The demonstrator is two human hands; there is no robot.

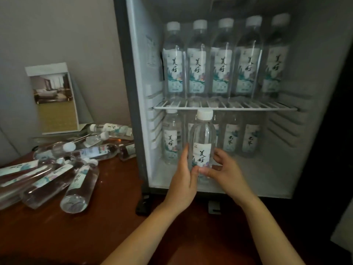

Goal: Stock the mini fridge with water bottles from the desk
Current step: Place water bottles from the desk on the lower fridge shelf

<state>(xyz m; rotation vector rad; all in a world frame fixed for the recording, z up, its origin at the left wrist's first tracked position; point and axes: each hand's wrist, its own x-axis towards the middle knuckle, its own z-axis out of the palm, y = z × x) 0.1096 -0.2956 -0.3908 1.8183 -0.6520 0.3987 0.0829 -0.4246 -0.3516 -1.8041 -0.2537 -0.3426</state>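
Far left: a folded card stand leans by the wall, with a photo of a room on its face. Below it, loose bottles lie on their sides in a heap on the tabletop. The heap runs off the left edge and several overlap, so no count is possible.

Centre: the mini fridge stands on the tabletop with its interior open to view; the door itself is not in frame. The wire shelf carries an upper row of five upright bottles, close side by side. The shelf looks full.

Lower compartment: a standing bottle is at the left wall. Just beside it, the left hand lies against the left side of the held bottle, fingers laid up along its wall and thumb across the lower front. The held bottle is upright at the front of the compartment, its white cap just under the wire shelf. The right hand takes the other side, fingers curled at the label, thumb meeting the left thumb. Both hands hold it.

Its base is hidden behind the thumbs, so I cannot tell whether it rests on the fridge floor or hangs just above.

Handling (judgement): it looks full, so weighty for its size. The thin clear wall will likely give under a squeeze, and the label is smooth. The labelled mid-body is the best hold. Cap clearance under the shelf looks tight, so keep it vertical.

Right: the rear bottles are blurred and partly screened, so their number is unsure. The far right is dark and illegible.
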